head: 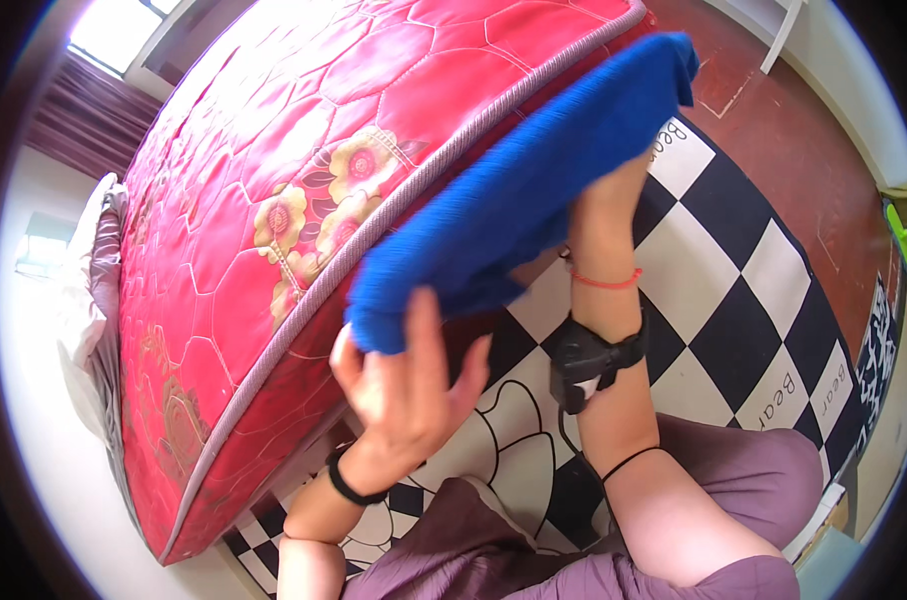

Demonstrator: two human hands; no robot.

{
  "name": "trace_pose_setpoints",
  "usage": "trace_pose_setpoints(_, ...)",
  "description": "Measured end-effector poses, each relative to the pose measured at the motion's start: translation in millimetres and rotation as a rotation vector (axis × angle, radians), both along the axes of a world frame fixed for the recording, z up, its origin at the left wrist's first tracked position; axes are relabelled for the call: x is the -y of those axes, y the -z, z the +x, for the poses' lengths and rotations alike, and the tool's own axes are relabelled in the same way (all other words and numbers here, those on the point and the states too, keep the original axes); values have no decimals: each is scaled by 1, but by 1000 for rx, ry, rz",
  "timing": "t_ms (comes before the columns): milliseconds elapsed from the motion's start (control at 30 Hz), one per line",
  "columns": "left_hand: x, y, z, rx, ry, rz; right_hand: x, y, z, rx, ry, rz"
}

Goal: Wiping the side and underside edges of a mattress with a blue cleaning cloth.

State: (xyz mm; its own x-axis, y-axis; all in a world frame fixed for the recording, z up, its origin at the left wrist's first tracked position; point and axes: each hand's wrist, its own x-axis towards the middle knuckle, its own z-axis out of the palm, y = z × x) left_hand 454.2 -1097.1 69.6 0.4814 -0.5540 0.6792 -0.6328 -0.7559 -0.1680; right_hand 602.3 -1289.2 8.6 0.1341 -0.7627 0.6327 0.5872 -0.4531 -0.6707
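A blue ribbed cloth (pixel 491 195), blurred by motion, stretches diagonally along the side of a red quilted mattress (pixel 273 135). At its lower left end is my left hand (pixel 405 382), one finger in front of the fabric and others partly behind it; the thumb stands apart. My right hand (pixel 620 180) reaches up under the cloth's right part. Its fingers are hidden there, so their grip does not show. A black strapped device (pixel 592 360) sits on my right forearm, below a red bracelet (pixel 607 280). My left wrist wears a black band (pixel 352 484).
Under me lies a black-and-white checkered mat (pixel 693 300) bearing writing. Beyond it is a reddish-brown floor (pixel 768 97). Grey and white bedding (pixel 97 300) hangs at the mattress's far left. My bent knee (pixel 753 472) is at the lower right. A purple curtain (pixel 93 112) hangs upper left.
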Motion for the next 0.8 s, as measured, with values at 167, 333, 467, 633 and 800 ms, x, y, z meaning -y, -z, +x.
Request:
trace_pose_setpoints(167,-44,-47,13,-274,-362,-567,-50,-92,6,-427,205,-566)
trace_pose_setpoints(333,-47,-77,21,-188,-392,-495,-38,-74,11,-769,218,-823)
trace_pose_setpoints(467,-11,-51,62,-180,-256,-61,-39,-76,3,-765,182,-933)
trace_pose_setpoints(633,-18,-34,68,-245,-290,32,-24,-69,-12,-685,123,-1051)
trace_pose_setpoints(800,-77,-29,31,-199,-281,29,-72,-81,-52,-634,-84,-1056)
